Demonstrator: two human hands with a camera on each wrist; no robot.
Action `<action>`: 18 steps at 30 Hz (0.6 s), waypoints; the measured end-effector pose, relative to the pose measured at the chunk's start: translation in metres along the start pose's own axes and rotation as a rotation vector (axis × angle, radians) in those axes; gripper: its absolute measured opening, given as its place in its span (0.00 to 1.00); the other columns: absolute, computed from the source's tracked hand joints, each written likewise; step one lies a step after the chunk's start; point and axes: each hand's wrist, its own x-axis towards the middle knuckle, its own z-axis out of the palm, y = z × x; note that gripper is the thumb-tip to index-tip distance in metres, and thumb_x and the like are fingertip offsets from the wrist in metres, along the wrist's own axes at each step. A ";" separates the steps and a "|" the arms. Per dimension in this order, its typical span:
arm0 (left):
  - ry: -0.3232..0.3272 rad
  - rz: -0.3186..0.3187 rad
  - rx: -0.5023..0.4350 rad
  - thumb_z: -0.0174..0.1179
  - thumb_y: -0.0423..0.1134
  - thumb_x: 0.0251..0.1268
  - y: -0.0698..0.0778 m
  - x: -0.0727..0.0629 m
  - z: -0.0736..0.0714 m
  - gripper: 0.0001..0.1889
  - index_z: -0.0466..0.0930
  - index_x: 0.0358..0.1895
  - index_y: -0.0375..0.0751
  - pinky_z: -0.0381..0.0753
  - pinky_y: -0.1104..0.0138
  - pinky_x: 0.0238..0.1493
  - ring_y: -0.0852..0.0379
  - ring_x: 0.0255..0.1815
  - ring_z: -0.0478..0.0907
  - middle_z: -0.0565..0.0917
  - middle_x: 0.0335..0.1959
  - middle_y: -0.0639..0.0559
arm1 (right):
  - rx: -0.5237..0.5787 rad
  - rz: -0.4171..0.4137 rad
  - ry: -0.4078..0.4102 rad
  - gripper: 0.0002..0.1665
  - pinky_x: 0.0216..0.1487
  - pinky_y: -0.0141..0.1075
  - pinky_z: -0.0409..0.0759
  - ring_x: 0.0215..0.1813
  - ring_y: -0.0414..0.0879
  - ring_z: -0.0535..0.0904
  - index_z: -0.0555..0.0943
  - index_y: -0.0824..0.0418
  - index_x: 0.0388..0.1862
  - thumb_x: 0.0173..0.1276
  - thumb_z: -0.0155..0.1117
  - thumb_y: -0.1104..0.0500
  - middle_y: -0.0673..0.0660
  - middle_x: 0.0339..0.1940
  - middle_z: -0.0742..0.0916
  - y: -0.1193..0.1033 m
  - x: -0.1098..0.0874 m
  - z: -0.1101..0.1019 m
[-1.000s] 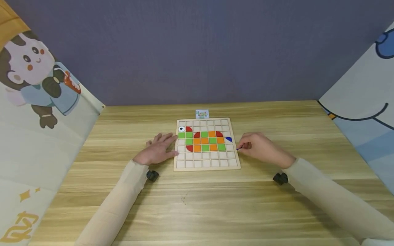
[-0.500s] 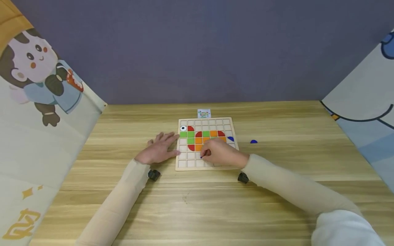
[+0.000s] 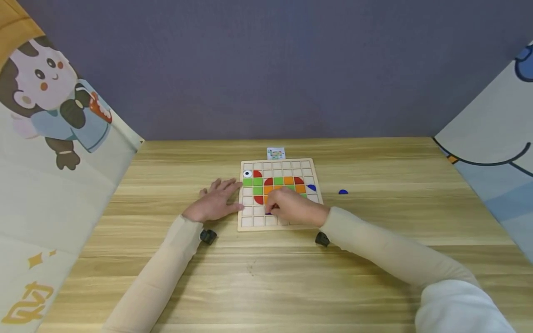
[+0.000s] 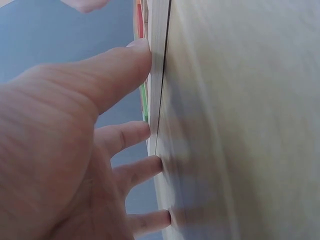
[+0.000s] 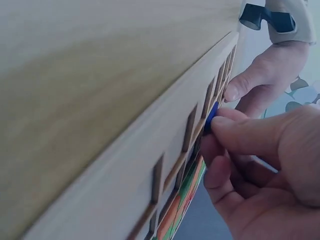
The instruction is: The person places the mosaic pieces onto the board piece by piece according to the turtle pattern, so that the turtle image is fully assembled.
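Note:
My right hand (image 3: 291,204) is over the lower middle of a wooden grid board (image 3: 252,229), pinching a blue piece (image 5: 211,118) between thumb and fingers. That piece sits right at a grid cell below the orange and green squares, mostly covered by the fingers in the head view. With fingers spread, my left hand (image 3: 214,202) rests at the board's left edge, its thumb and fingertips touching the frame. Green squares (image 3: 252,181), orange squares, red rounded pieces (image 3: 257,200) and a white eye piece (image 3: 247,174) fill several cells. Another blue piece (image 3: 311,188) lies at the right side of the grid.
A blue half-round piece (image 3: 343,192) lies on the wooden table (image 3: 374,175) right of the board. Behind the board is a small picture card (image 3: 276,153). A dark wall panel (image 3: 287,69) stands at the table's far edge.
My right hand has moved left from beside the board to over its lower middle, carrying the blue piece, and lowered it to a cell. The left hand has stayed at the board's edge.

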 end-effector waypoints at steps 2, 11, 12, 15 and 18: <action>-0.001 0.000 0.001 0.50 0.62 0.66 -0.001 0.000 0.000 0.40 0.49 0.76 0.51 0.43 0.30 0.59 0.33 0.73 0.37 0.46 0.76 0.47 | -0.010 -0.008 -0.015 0.11 0.41 0.27 0.76 0.38 0.35 0.78 0.88 0.57 0.36 0.63 0.63 0.70 0.45 0.34 0.84 0.000 -0.001 -0.001; -0.004 0.004 -0.002 0.50 0.62 0.66 -0.003 0.001 0.001 0.39 0.49 0.76 0.53 0.42 0.31 0.60 0.34 0.73 0.36 0.46 0.76 0.47 | 0.007 -0.023 0.125 0.09 0.38 0.30 0.77 0.38 0.37 0.75 0.87 0.57 0.39 0.63 0.64 0.68 0.44 0.39 0.80 0.013 -0.022 -0.020; -0.004 0.005 -0.002 0.50 0.62 0.66 -0.002 0.001 0.001 0.40 0.49 0.76 0.53 0.42 0.31 0.60 0.34 0.73 0.36 0.46 0.76 0.47 | -0.003 -0.022 0.157 0.09 0.37 0.31 0.77 0.37 0.38 0.75 0.87 0.58 0.39 0.62 0.65 0.68 0.45 0.38 0.80 0.018 -0.027 -0.026; -0.004 0.008 0.000 0.51 0.62 0.66 -0.001 0.000 0.000 0.40 0.49 0.76 0.52 0.42 0.31 0.60 0.33 0.73 0.36 0.45 0.76 0.47 | -0.037 0.018 0.224 0.08 0.33 0.34 0.77 0.36 0.40 0.76 0.86 0.60 0.39 0.61 0.66 0.68 0.47 0.37 0.81 0.037 -0.044 -0.046; -0.005 0.010 0.000 0.51 0.62 0.66 0.000 0.000 -0.001 0.40 0.49 0.76 0.51 0.42 0.31 0.60 0.33 0.73 0.36 0.45 0.76 0.47 | -0.071 0.129 0.241 0.09 0.33 0.36 0.77 0.36 0.43 0.77 0.85 0.61 0.40 0.61 0.65 0.69 0.50 0.37 0.82 0.062 -0.068 -0.063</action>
